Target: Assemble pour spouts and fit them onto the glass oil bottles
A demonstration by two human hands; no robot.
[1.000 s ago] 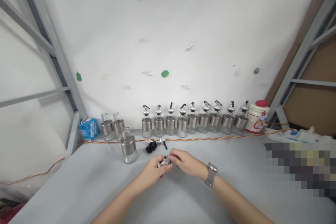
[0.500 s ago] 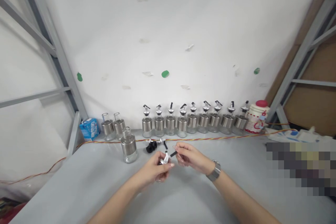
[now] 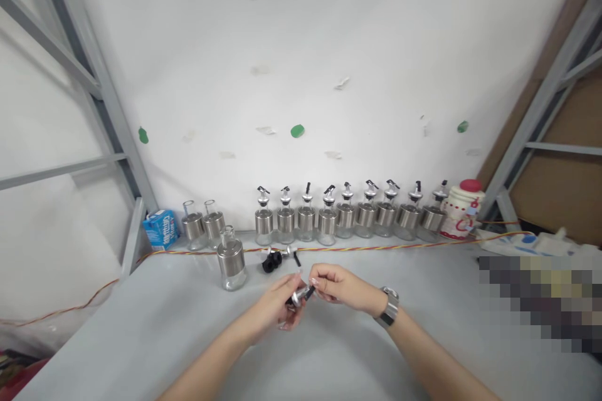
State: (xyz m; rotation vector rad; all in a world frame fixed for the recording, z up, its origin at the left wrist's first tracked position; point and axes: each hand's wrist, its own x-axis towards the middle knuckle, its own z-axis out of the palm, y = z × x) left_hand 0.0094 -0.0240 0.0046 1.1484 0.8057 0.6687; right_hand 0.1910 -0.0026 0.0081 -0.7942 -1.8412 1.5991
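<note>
My left hand [image 3: 281,302] is closed around a silver pourer top [image 3: 297,298] with a black base, held above the table. My right hand [image 3: 336,288], with a metal watch on its wrist, pinches a small black lever piece [image 3: 309,292] against the spout of that pourer. Whether the piece is seated on it I cannot tell. Just beyond the hands lie more pourer tops [image 3: 271,261] with black stoppers and another loose black piece [image 3: 296,259]. To the left stands an uncapped glass bottle [image 3: 231,261] with a steel sleeve.
Two more uncapped bottles [image 3: 194,227] stand at the back left beside a blue carton [image 3: 161,230]. Along the wall runs a row of several bottles [image 3: 306,218] fitted with pourers, ending at a cream jar [image 3: 461,210] with a red lid. A twisted red-yellow cable [image 3: 367,249] crosses the table's back.
My left hand has tilted the pourer to the right. My right hand has brought the black piece from beside the pourer onto its spout.
</note>
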